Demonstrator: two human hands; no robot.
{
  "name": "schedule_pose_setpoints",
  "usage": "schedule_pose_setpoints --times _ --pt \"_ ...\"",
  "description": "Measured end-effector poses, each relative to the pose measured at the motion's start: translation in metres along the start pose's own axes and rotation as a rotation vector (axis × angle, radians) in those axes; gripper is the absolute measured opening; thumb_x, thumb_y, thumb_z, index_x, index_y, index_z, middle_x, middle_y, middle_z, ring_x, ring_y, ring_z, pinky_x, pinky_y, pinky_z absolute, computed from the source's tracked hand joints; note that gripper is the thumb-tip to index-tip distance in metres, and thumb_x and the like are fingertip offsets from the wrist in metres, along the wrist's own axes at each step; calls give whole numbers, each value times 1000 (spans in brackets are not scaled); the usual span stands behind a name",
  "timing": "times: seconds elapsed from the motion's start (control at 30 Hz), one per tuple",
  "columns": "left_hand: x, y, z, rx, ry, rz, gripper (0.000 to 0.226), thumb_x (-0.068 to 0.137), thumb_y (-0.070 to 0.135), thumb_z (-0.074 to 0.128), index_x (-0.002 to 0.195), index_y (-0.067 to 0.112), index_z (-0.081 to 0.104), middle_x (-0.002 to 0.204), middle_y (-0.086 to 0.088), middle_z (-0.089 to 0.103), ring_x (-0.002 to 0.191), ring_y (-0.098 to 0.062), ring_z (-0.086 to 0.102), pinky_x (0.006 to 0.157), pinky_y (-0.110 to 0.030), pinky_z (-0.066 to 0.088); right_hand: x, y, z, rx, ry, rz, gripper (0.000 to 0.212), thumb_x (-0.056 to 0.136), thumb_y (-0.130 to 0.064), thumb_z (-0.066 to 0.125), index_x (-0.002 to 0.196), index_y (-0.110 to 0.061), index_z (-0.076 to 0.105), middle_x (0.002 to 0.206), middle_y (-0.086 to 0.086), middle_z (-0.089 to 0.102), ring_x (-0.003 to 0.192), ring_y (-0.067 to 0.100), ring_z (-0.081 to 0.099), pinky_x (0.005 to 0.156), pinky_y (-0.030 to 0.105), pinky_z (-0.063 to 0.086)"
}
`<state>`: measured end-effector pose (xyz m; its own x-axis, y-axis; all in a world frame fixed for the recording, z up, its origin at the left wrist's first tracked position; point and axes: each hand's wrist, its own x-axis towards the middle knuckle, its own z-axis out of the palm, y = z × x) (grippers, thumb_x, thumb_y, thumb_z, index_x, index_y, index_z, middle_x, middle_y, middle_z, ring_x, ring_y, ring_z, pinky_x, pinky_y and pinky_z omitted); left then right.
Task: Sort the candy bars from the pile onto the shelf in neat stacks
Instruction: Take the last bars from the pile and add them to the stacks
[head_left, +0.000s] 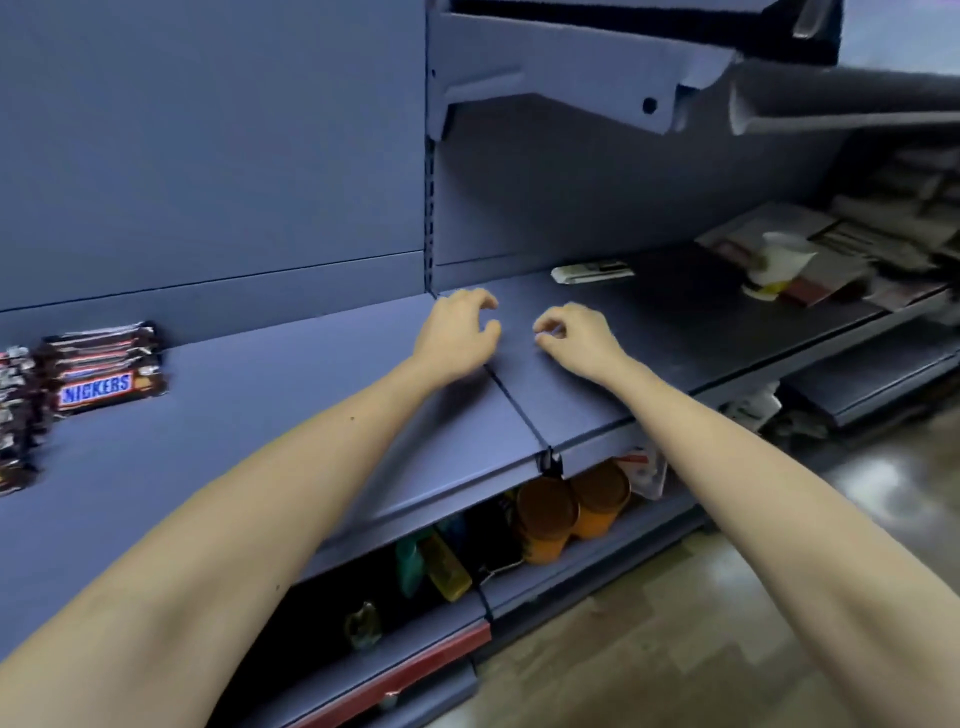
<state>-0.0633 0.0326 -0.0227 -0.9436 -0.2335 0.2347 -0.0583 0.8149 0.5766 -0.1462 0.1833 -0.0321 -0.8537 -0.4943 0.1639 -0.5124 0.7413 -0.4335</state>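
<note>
Candy bars (104, 366), head cam: they sit in stacks at the far left of the shelf (249, 426). Our left hand (457, 332) & right hand (579, 338) are mid-shelf, side by side, not touching, well apart from the bars. Both have loosely curled fingers & hold nothing. A white cup (779, 265) stands far right w/ orange jars (571, 509) on the shelf below.

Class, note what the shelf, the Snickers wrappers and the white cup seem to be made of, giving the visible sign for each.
Shelf: probably painted sheet metal, matte blue-grey; thin folded front edge, slotted upright behind.
Snickers wrappers: glossy plastic film, likely; crimped, silvery ends catch light.
White cup: plastic or paper, unclear; thin, plain, blurred wall.
</note>
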Motion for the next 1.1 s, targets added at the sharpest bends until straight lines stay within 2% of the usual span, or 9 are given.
schedule_pose_setpoints --times 0.1,0.3,0.53,0.63,0.8,0.97,1.1 --pt "19 14 22 17 -33 -9 36 90 19 47 124 10 53 133 -9 52 125 -27 45 103 -36 38 17 34 -12 -19 11 1 20 86 -14 61 103 -6 68 108 15 63 97 27 63 86 21 39" --pt "37 26 49 53 -73 -63 35 90 19 46 123 10 53 131 -12 50 118 -32 47 99 -41 41 54 70 -23 -31 29 -11 20 86 -18 61 100 -5 68 107 12 67 101 26 60 82 26 42" --pt "43 26 60 76 -50 -103 36 91 19 45 127 12 50 133 -11 49 122 -31 42 101 -41 39 97 90 -8 -41 -17 15 35 89 -28 58 119 -9 58 124 10 60 114 26 54 93 33 44" --pt "43 21 59 85 -29 -107 36 91 19 45 126 12 51 133 -10 50 122 -30 42 101 -41 39 112 94 -1 -61 -27 16 47 89 -32 57 131 -11 48 136 12 48 125 29 45 100 35 39" --pt "41 13 58 97 -18 -112 34 92 19 45 125 12 52 132 -9 51 123 -30 41 101 -40 38 131 101 9 -64 -47 110 58 87 -47 54 136 -20 41 144 8 39 131 30 38 106 42 36" --pt "38 1 55 95 6 -104 32 91 19 47 122 13 53 129 -9 53 121 -29 44 100 -40 39 146 94 10 -217 -14 113 57 88 -48 52 132 -13 45 144 10 32 127 32 40 98 39 38" --pt "37 -10 49 90 19 -104 31 91 18 47 121 13 54 127 -8 54 119 -28 45 99 -39 40 154 93 12 -272 42 71 45 90 -39 52 123 -8 51 136 12 43 122 32 43 91 35 41"
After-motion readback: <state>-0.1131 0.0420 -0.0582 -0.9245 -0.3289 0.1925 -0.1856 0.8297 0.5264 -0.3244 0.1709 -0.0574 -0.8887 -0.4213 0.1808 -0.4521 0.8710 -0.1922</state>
